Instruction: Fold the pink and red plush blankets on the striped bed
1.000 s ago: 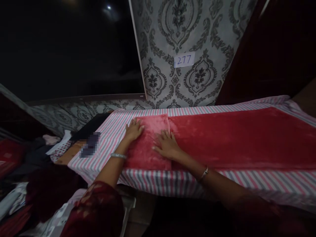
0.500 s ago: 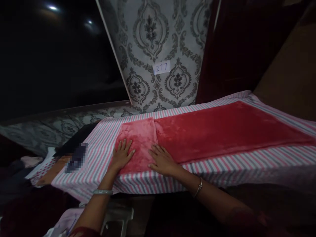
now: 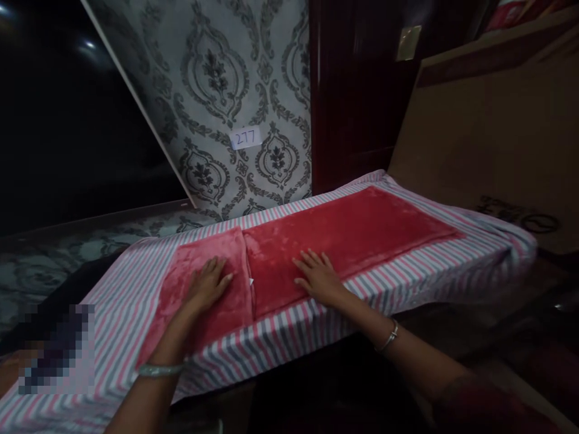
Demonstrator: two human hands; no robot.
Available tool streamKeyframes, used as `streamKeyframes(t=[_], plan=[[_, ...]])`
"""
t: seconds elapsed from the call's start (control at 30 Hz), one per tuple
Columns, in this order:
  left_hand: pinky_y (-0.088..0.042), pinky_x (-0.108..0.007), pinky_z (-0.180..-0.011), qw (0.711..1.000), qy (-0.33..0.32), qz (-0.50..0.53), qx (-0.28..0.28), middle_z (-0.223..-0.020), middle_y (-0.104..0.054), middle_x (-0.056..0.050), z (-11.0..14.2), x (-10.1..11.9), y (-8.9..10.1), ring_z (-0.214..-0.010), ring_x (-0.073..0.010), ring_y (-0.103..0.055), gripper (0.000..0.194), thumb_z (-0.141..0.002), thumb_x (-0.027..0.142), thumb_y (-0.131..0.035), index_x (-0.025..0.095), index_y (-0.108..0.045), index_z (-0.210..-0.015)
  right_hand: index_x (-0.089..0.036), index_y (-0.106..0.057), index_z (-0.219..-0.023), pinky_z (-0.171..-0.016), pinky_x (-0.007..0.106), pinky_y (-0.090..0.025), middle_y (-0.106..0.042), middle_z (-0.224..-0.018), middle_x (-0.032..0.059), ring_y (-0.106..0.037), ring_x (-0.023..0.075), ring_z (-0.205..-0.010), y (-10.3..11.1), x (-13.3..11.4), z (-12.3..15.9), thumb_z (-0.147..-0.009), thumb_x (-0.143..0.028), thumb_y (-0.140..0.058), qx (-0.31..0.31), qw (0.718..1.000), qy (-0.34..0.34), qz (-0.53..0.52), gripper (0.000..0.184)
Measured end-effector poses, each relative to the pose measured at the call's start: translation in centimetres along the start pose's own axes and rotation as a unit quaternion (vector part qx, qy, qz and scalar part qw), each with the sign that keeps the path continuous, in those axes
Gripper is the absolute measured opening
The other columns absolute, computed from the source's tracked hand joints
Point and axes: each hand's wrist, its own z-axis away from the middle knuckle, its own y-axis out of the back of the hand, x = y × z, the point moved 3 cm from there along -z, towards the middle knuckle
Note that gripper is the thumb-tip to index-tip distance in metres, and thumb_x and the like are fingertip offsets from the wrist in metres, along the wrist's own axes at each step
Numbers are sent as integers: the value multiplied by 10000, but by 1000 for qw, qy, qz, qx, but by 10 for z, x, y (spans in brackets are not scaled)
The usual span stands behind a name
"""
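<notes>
The striped cloth is spread beneath the red blanket, which lies lengthwise from 8 toward 2 o'clock. Its paler end, at 8 o'clock, looks already folded over; the longer stretch toward 2 o'clock lies flat, seemingly not folded in on itself from that end. The right hand, at 5 o'clock, rests on that stretch, fingers spread. The left hand lies palm down on the paler end, fingers slightly parted. A small white tag shows at the seam, at 7 o'clock.
</notes>
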Motion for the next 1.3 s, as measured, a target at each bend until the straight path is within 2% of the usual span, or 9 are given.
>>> streamKeyframes(t=[0.13, 0.23, 0.43, 0.67, 0.77, 0.93, 1.03, 1.13, 1.3], plan=[[-218, -595, -1165, 1000, -3, 3, -9, -1620, -262, -152, -42, 44, -1, -1497, -329, -211, 627, -966, 451, -348, 190, -322, -1536, -261, -420, -1505, -1180, 560, -130, -294, -1605, 100, -189, 308, -1493, -6, 30, 5, -999, -483, -424, -6, 998, -59, 32, 552], [-243, -624, -1130, 999, -5, -33, 26, -1614, -273, -161, -59, 63, -14, -1479, -370, -237, 623, -964, 494, -334, 210, -365, -1518, -288, -431, -1497, -1183, 548, -138, -329, -1591, 84, -224, 291, -1484, -11, 37, 7, -1004, -512, -393, 5, 998, -60, 26, 542], [-276, -645, -1089, 996, -6, -45, 70, -1607, -288, -160, -67, 66, -37, -1467, -376, -246, 612, -960, 520, -322, 251, -393, -1505, -310, -431, -1494, -1184, 541, -153, -324, -1595, 62, -210, 281, -1489, -11, 40, 7, -996, -542, -399, 18, 998, -57, -5, 551], [-271, -663, -1084, 997, -7, -24, 73, -1621, -259, -148, -66, 66, -31, -1467, -380, -244, 625, -958, 535, -287, 261, -377, -1512, -299, -433, -1493, -1184, 535, -170, -341, -1588, 65, -240, 261, -1481, -5, 48, 6, -1003, -518, -405, 9, 999, -47, -18, 537], [-272, -661, -1083, 997, -9, -32, 72, -1621, -250, -160, -65, 67, -31, -1467, -381, -243, 641, -957, 544, -280, 246, -373, -1516, -293, -413, -1504, -1177, 581, -142, -302, -1604, 73, -209, 272, -1491, 12, 81, 1, -1008, -483, -406, 12, 997, -69, 23, 531], [-272, -659, -1080, 996, -16, -36, 79, -1612, -270, -164, -66, 64, -35, -1468, -383, -238, 635, -959, 545, -285, 243, -387, -1509, -320, -352, -1531, -1170, 570, -175, -236, -1629, 48, -174, 301, -1498, 36, 164, 3, -1006, -473, -413, -13, 981, -167, 96, 550], [-281, -644, -1080, 996, -15, -43, 79, -1606, -287, -159, -67, 64, -36, -1462, -385, -252, 618, -960, 533, -310, 250, -400, -1502, -317, -317, -1545, -1161, 583, -192, -226, -1632, 49, -171, 302, -1499, 40, 186, 5, -1011, -480, -382, -55, 976, -183, 105, 562], [-275, -621, -1095, 995, -7, -66, 77, -1591, -317, -166, -65, 66, -34, -1456, -376, -272, 599, -962, 505, -346, 236, -420, -1491, -305, -311, -1550, -1146, 629, -184, -245, -1625, 83, -177, 326, -1495, 43, 178, -9, -1007, -537, -342, -51, 975, -186, 108, 592], [-267, -603, -1110, 994, -3, -77, 79, -1589, -325, -162, -60, 69, -34, -1451, -367, -289, 581, -957, 488, -395, 239, -439, -1480, -333, -301, -1553, -1155, 613, -189, -191, -1642, 62, -126, 310, -1508, 42, 133, -66, -1002, -579, -299, -15, 992, -83, 90, 604]])
